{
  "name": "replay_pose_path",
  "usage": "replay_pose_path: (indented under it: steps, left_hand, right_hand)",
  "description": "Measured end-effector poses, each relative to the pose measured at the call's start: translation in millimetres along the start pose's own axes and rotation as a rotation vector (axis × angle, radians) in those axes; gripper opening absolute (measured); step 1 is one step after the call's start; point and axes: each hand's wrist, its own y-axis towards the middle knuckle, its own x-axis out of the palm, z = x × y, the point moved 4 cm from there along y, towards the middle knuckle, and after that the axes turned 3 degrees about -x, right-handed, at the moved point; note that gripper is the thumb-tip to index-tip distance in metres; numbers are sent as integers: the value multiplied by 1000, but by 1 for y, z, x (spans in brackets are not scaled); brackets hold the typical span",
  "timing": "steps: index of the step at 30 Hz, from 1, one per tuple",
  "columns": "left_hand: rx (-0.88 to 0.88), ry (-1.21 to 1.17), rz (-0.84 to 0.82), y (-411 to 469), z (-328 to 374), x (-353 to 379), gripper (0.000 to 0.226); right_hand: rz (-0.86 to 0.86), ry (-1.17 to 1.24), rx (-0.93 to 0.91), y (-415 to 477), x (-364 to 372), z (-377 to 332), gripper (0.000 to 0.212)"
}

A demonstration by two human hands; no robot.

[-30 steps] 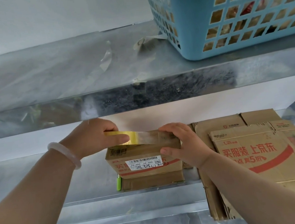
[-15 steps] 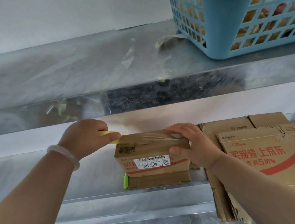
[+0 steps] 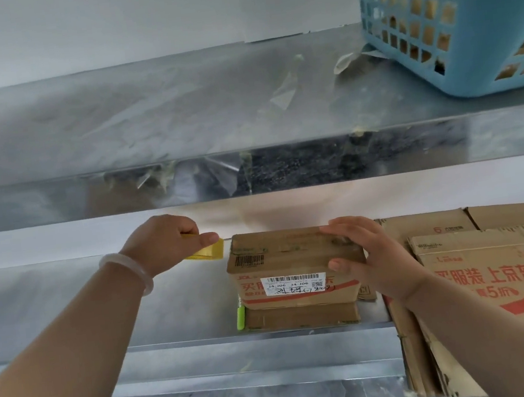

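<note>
Left hand (image 3: pixel 164 242) pinching yellow tape (image 3: pixel 208 252), right hand (image 3: pixel 372 259) clasping closed small box (image 3: pixel 280 256), blue basket (image 3: pixel 496 28) of indistinct items above

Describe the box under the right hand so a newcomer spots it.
Lower metal shelf, beneath the one holding the blue basket. Mid-shelf, a small closed carton sits atop a flatter one, right hand gripping it. Unlike the flattened cartons alongside, it carries a white barcode label.

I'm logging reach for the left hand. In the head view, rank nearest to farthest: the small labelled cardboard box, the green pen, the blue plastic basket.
1. Small labelled cardboard box, just right of the left hand and its yellow tape piece.
2. Green pen, lower, at the box's bottom left corner.
3. Blue plastic basket, upper shelf, far right.
</note>
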Motion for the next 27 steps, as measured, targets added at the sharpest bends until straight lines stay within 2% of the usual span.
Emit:
replay_pose_path:
  steps: [11, 19, 27]
  left_hand:
    - [-41, -34, -75, 16, -20, 31, 47]
    - [-41, 47, -117, 18, -24, 38, 49]
    - [-42, -24, -97, 7, -21, 57, 45]
  right_hand:
    - [6, -38, 2, 1, 2, 2, 44]
    - [-11, -96, 16, -1, 1, -3, 43]
    - [-87, -304, 18, -4, 1, -15, 48]
